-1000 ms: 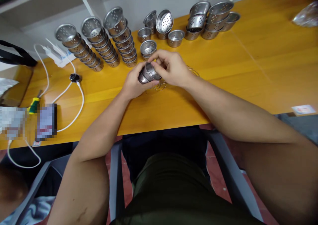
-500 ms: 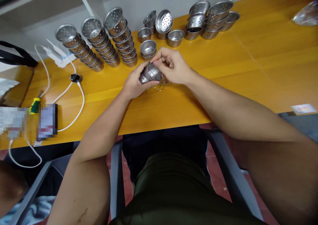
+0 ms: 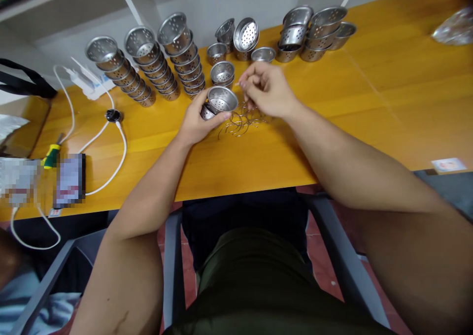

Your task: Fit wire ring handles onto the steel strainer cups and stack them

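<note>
My left hand [image 3: 195, 119] is wrapped round a small perforated metal cup [image 3: 222, 99], its open mouth tilted up toward me. Part of a second cup [image 3: 207, 112] shows under it, inside the same grip. To the right, apart from these cups, my right hand [image 3: 266, 88] has its thumb and fingers pinched together. Whatever sits between those fingertips is too small to make out. Below the right hand lies a loose heap of thin curved wire pieces [image 3: 242, 123] on the table, partly covered by the hand.
Several leaning stacks of perforated cups [image 3: 138, 74] stand at the back left of the wooden table [image 3: 236, 167]. More cups [image 3: 321, 34] are grouped at the back right. On the left lie a phone [image 3: 69, 180], white cables [image 3: 123, 165] and a screwdriver [image 3: 51, 156].
My right hand has left the cup's rim and moved right, over the wire pieces. The held cup has turned so that its mouth faces up.
</note>
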A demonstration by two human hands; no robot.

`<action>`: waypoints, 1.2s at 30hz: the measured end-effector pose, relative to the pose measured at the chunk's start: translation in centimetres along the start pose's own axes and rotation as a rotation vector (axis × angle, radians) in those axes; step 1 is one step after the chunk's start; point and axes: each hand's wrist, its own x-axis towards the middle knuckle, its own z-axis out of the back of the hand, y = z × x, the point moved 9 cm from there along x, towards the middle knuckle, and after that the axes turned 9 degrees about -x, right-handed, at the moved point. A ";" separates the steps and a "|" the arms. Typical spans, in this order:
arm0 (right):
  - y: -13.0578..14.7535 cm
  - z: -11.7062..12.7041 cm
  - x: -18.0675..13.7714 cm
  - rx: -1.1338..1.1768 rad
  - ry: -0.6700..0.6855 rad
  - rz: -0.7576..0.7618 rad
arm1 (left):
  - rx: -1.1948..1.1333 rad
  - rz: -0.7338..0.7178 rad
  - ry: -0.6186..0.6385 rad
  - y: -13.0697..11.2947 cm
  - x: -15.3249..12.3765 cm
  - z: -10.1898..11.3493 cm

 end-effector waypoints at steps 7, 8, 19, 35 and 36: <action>1.2 0.6 -1.1 -0.393 0.178 0.139 | -0.052 0.052 -0.058 1.2 -0.4 0.3; 2.0 0.7 -1.1 -0.394 0.153 0.153 | -0.059 0.056 -0.064 1.3 -0.4 0.4; 6.2 -1.3 -1.1 -0.224 0.124 0.126 | -0.012 -0.020 -0.087 1.9 -0.7 0.5; -2.8 -2.1 9.3 -0.677 0.169 0.285 | -0.023 0.067 -0.134 4.2 -1.0 0.5; -3.1 -2.2 9.5 -0.676 0.176 0.270 | -0.016 0.058 -0.142 4.4 -1.0 0.6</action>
